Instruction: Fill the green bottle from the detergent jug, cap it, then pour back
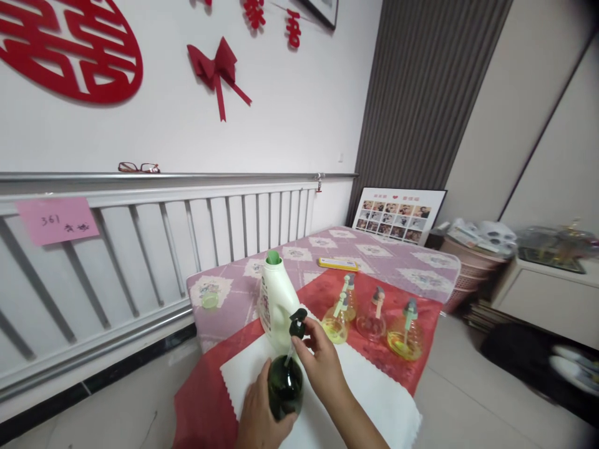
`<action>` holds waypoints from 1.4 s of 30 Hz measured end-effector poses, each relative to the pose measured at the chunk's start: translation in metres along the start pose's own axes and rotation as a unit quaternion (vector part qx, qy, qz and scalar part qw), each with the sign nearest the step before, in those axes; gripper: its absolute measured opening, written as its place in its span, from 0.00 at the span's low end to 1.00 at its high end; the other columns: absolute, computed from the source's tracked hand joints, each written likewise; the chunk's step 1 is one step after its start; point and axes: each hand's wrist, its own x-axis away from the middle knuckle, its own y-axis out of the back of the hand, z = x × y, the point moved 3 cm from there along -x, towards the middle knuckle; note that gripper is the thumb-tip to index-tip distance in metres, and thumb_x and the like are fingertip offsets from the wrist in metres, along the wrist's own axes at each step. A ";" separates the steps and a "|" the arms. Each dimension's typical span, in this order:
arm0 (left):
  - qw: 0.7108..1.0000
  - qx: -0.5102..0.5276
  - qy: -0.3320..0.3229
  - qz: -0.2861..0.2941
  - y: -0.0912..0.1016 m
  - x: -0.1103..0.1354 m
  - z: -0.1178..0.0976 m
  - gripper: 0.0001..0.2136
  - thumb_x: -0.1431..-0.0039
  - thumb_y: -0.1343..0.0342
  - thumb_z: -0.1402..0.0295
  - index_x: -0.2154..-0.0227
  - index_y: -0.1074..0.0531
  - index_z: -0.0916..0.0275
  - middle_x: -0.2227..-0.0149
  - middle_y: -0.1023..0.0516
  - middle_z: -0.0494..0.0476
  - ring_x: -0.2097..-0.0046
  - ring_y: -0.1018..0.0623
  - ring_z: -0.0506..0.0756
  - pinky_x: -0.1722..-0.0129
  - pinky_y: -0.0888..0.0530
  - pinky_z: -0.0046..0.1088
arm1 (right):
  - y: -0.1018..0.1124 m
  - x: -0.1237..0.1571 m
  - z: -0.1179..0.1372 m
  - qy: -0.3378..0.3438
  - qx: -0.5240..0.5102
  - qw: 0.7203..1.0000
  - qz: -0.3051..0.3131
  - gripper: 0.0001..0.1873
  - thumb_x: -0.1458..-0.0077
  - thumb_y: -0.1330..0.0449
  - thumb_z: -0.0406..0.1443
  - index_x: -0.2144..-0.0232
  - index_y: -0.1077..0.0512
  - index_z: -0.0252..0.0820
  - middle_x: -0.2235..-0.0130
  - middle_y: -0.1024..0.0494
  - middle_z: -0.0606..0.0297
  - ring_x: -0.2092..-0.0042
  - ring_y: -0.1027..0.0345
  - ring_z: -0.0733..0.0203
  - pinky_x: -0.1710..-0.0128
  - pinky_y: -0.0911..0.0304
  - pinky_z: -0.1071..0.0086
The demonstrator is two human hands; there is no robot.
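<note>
Low table (327, 255): patterned pink cover, red cloth in front, white cloth (374, 393) laid nearest, likely to catch drips. White detergent jug (276, 302) stands open, its green cap (210, 300) set aside on the cover. Three small pump bottles (372, 318) of yellowish liquid wait in a row. Dark green bottle (284, 386) sits on the white cloth; left hand (259, 415) wraps its base, fingers curled to steady it. Right hand (318, 355) pinches the black pump head (298, 324), raised slightly, tube showing.
</note>
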 end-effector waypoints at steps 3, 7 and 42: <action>1.000 0.005 -0.003 0.002 0.000 -0.001 -0.002 0.44 0.59 0.44 0.67 0.35 0.49 0.73 0.33 0.39 0.70 0.36 0.33 0.67 0.36 0.36 0.46 | -0.002 0.005 -0.012 -0.020 0.018 0.999 0.038 0.20 0.50 0.38 0.39 0.54 0.27 0.43 0.58 0.19 0.58 0.60 0.26 0.53 0.58 0.29 0.58; 1.000 0.011 0.001 0.002 0.005 0.000 -0.008 0.43 0.59 0.44 0.67 0.36 0.47 0.71 0.34 0.35 0.69 0.37 0.31 0.67 0.37 0.35 0.46 | -0.003 0.013 -0.026 -0.040 0.029 0.996 0.075 0.18 0.50 0.39 0.38 0.55 0.27 0.44 0.57 0.18 0.58 0.56 0.25 0.49 0.51 0.32 0.54; 0.998 0.058 0.000 0.000 0.012 0.003 -0.012 0.45 0.61 0.41 0.65 0.35 0.47 0.64 0.35 0.34 0.63 0.38 0.32 0.66 0.37 0.37 0.45 | -0.001 0.007 -0.018 -0.058 0.201 0.947 0.245 0.14 0.54 0.38 0.36 0.61 0.26 0.44 0.58 0.19 0.59 0.54 0.27 0.47 0.49 0.35 0.52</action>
